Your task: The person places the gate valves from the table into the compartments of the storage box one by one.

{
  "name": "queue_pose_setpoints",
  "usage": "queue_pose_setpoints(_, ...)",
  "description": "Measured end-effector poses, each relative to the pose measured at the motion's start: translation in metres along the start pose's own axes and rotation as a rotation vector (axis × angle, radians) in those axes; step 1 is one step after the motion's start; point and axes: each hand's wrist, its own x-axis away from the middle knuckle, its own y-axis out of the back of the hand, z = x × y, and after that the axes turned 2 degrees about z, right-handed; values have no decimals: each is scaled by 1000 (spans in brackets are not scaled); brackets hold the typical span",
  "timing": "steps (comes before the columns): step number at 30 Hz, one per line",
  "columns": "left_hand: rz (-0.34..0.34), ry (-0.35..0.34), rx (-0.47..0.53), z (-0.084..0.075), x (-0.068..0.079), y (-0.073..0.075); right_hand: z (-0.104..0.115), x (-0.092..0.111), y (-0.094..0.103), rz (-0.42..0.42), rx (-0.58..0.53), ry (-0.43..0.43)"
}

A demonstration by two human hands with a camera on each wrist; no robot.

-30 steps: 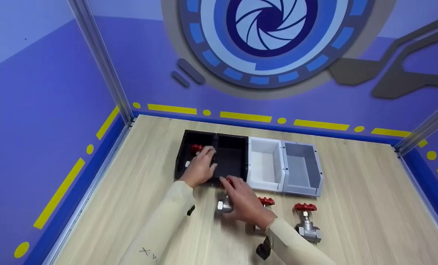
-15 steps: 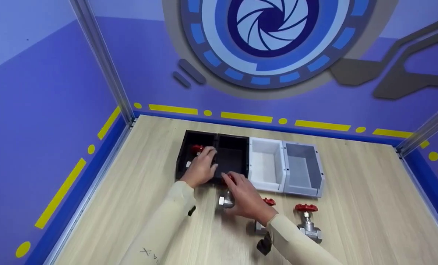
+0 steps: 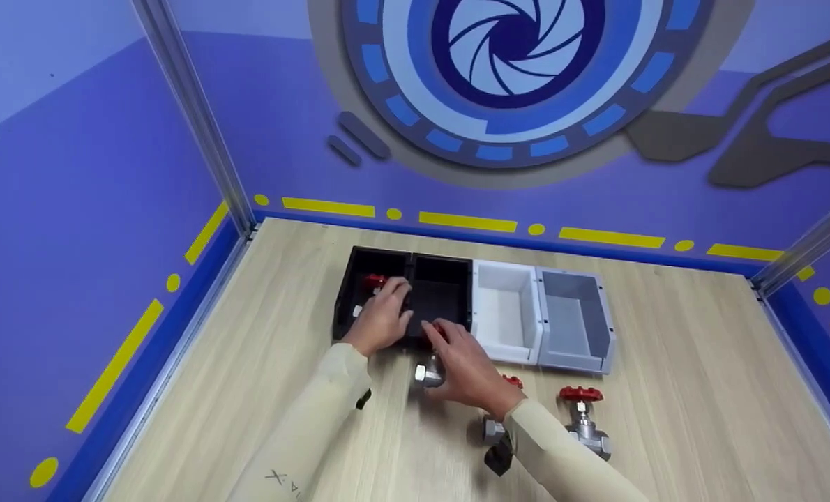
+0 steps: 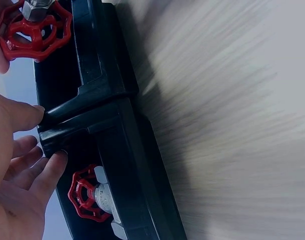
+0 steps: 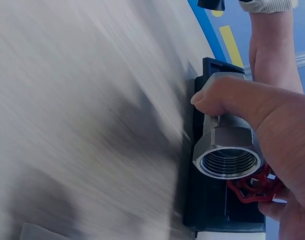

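My left hand [image 3: 380, 321] pinches the adjoining side walls of two black bins, thumb on one side and fingertips on the other in the left wrist view. In the left black bin [image 4: 142, 180] lies a gate valve [image 4: 103, 197] with a red handwheel. My right hand [image 3: 467, 369] grips another metal gate valve [image 5: 227, 145] by its body, thumb across it; its handwheel [image 4: 35, 37] is partly hidden by fingers. This valve is held above the table at the front edge of the second black bin [image 3: 437, 296], its threaded opening visible in the right wrist view.
A white bin [image 3: 506, 307] and a grey bin [image 3: 566, 321] continue the row to the right. Two more red-wheeled valves stand on the wooden table: one valve [image 3: 493, 429] partly behind my right wrist, another valve [image 3: 584, 422] farther right. Printed panels [image 3: 268, 125] enclose the table.
My right hand has raised its valve slightly and brought it a little farther forward toward the second black bin. My left hand keeps its place on the bin walls.
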Motion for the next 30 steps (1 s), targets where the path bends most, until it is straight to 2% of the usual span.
queue_pose_setpoints(16,-10,-6,7,-1,0,0,-6,-9,3,10,-4,-1)
queue_pose_setpoints(24,-5,5,-2,0,0,-1,-7,-14,5,-12,0,8)
queue_pose_setpoints(30,-14,-1,-2,0,0,-2,-10,-20,7,14,4,-14)
